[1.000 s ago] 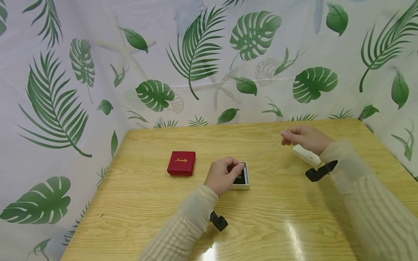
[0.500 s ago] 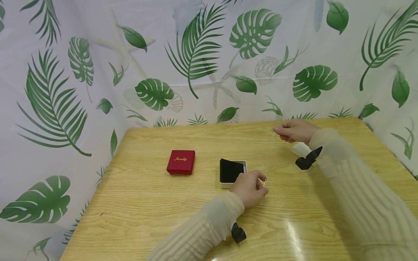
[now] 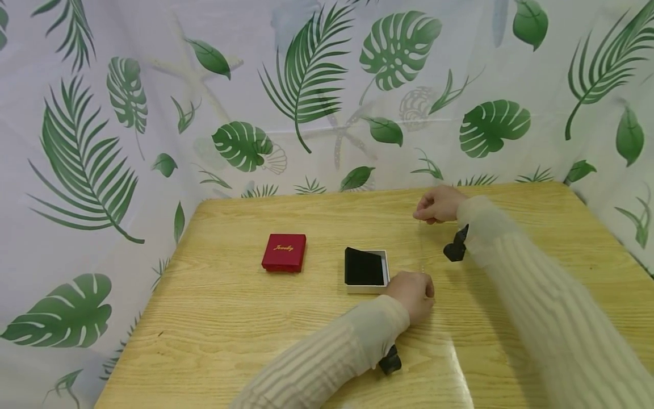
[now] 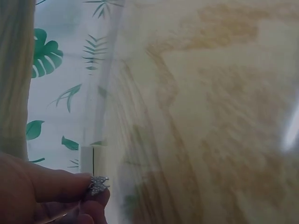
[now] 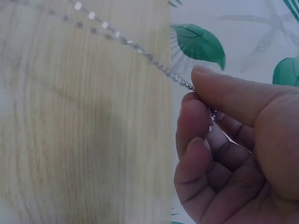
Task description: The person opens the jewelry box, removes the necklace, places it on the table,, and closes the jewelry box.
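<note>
A thin silver necklace runs between my two hands, its chain barely visible in the head view. My right hand is the farther one, above the back of the table; thumb and forefinger pinch the chain, and a short end hangs behind the finger. Nearer to me, my left hand pinches a sparkling silver pendant between thumb and finger. Just left of that hand stands an open white box. Its black insert sits tilted, the left side raised.
A closed red jewelry box with gold lettering stands farther left on the wooden table. A cloth with green leaves hangs behind the table and along both sides. My right sleeve crosses the table's right part.
My left hand has moved right, off the white box, with the pendant in its fingers. My right hand has shifted left, still pinching the chain. The right sleeve now hides the small white case.
</note>
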The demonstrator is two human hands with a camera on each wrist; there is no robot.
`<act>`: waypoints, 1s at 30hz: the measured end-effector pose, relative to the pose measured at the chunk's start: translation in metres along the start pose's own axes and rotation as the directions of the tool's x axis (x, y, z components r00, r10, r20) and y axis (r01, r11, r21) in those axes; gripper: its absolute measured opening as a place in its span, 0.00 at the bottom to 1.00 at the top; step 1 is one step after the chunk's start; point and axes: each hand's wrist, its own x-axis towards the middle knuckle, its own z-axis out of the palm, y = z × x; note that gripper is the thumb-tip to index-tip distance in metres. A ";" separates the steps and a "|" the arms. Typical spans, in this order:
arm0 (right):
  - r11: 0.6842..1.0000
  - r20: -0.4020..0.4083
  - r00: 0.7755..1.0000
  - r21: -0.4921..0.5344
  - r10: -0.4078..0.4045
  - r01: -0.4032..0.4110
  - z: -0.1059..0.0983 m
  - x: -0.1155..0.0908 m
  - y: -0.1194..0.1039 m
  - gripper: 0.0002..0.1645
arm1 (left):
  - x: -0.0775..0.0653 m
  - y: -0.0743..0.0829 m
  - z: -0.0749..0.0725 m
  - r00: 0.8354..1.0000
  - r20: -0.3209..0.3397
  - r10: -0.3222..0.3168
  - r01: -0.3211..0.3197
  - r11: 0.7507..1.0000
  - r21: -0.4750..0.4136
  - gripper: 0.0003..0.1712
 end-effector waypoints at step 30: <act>0.992 -0.046 0.999 -0.125 0.017 -0.023 0.028 0.035 0.023 0.08 | 0.016 0.007 0.008 1.000 -0.016 0.018 -0.013 0.961 0.275 0.06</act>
